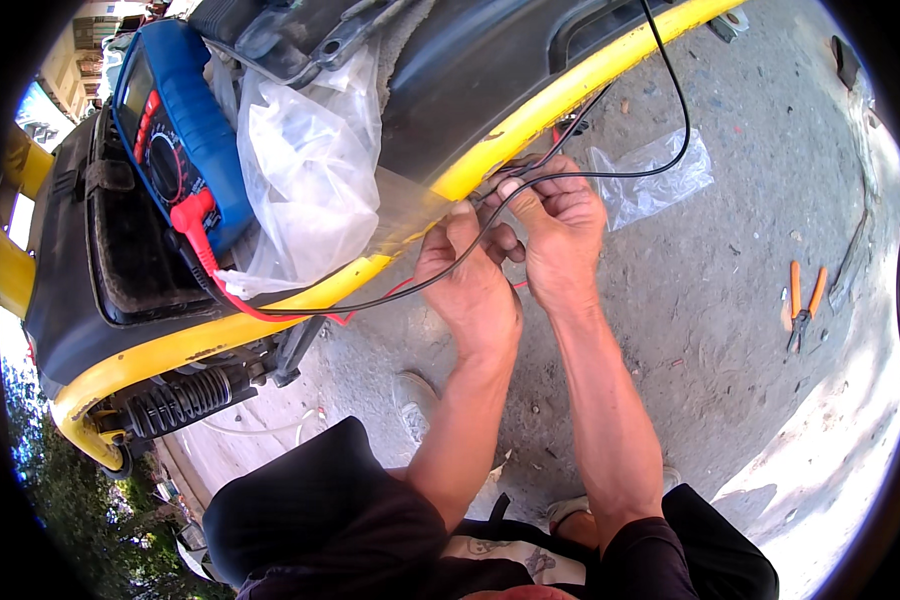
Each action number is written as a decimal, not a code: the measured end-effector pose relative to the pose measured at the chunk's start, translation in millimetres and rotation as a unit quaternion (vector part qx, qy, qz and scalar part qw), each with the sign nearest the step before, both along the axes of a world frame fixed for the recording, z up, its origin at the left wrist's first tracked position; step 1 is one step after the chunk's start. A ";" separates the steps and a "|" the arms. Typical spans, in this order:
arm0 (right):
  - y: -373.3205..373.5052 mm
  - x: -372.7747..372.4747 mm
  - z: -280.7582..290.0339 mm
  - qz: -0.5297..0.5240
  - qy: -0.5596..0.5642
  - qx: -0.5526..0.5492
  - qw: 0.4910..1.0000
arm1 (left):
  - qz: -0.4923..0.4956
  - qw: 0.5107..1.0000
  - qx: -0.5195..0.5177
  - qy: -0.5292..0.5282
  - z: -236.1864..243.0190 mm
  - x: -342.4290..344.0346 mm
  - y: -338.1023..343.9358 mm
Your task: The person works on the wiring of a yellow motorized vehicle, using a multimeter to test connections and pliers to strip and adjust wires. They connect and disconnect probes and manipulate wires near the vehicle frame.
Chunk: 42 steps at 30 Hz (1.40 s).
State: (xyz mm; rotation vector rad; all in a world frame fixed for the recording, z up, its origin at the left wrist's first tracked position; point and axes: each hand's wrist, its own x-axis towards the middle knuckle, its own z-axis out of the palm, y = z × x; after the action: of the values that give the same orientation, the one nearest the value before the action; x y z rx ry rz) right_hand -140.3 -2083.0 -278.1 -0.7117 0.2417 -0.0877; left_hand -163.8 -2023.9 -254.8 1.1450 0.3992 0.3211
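Observation:
Both my hands work close together under the yellow frame edge (470, 175) of a vehicle with black panels. My right hand (565, 225) is closed, its thumb and fingers pinching thin dark wires (572, 130) that come from beneath the frame. Beside it, my left hand (465, 280) has its fingers curled together at the frame; what they hold is hidden. A black test lead (660, 172) loops across in front of both hands. It runs from a blue multimeter (175, 125), as does a red lead (235, 297). The multimeter rests on the vehicle next to a clear plastic bag (310, 170).
A small clear plastic bag (655, 180) lies on the dusty ground. Orange-handled pliers (805, 305) are farther right on the ground. A coil-spring shock absorber (175, 405) sits under the frame at left. My shoe (413, 400) stands below the hands.

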 end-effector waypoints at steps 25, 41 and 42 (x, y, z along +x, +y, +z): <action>-4.8 -1.9 4.2 0.048 0.004 -0.029 0.998 | 0.030 0.987 0.161 0.011 -4.4 -1.7 -1.5; -11.1 4.1 -7.8 0.069 -0.065 -0.030 0.995 | 0.036 0.984 0.175 0.011 -1.6 -0.9 -2.7; -10.1 3.3 -7.3 0.067 -0.060 -0.013 0.996 | 0.037 0.986 0.160 0.013 -1.6 -0.7 -2.7</action>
State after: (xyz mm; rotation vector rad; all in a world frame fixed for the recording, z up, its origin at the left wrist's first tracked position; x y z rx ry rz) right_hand -137.0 -2093.0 -285.5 -0.7431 0.0780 -0.0064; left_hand -164.5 -2026.7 -256.4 1.4511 0.4236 0.4463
